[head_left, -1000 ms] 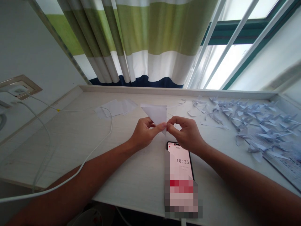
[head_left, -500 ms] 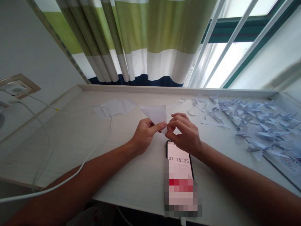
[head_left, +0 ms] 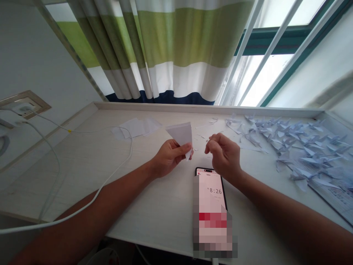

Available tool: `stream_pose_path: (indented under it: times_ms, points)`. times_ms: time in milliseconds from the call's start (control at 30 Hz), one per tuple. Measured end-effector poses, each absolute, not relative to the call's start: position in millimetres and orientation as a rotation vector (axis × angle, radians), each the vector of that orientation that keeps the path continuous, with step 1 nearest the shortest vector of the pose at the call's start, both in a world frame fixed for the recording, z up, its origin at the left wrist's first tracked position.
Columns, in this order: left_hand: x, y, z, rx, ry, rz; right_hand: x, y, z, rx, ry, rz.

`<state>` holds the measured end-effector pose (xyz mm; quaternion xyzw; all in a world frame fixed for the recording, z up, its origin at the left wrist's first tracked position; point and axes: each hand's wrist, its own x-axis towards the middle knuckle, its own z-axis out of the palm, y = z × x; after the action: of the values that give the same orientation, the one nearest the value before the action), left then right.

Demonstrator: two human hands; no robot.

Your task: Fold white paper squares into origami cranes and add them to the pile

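My left grip (head_left: pixel 168 158) is pinching the paper triangle (head_left: pixel 179 133), my right grip (head_left: pixel 224 154) pressed together on nothing!

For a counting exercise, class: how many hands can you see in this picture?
2: the left hand holds a folded paper triangle above the desk; the right hand is beside it, fingers curled, apart from the paper.
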<state>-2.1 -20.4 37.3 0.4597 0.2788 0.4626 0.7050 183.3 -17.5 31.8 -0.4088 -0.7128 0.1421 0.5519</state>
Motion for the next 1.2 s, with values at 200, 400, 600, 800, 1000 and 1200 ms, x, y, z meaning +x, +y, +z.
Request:
stream_pose_path:
  times_ms: [200,400,600,800,1000,1200]
  points:
    - [-7.8,-23.2,35.3,1.029,0.468,0.867,186.0,-4.7,25.7,-1.055,-1.520,0.515]
    - [-9.1,-20.3,27.5,1.114,0.486,0.829,186.6,-0.4,32.4,-0.879,-1.554,0.981]
    - [-11.4,-14.9,24.4,1.290,0.721,0.809,193.8,6.1,40.8,-0.848,-1.583,1.321]
    - [-22.3,-0.7,13.8,1.632,1.138,0.925,194.7,11.5,33.5,-1.208,-1.714,1.067]
    - [-29.5,5.8,9.6,2.456,1.315,0.959,186.2,15.7,20.1,-1.585,-1.998,0.702]
    - [-28.2,3.6,4.6,2.705,1.166,0.607,184.7,18.7,4.1,-1.545,-2.104,0.489]
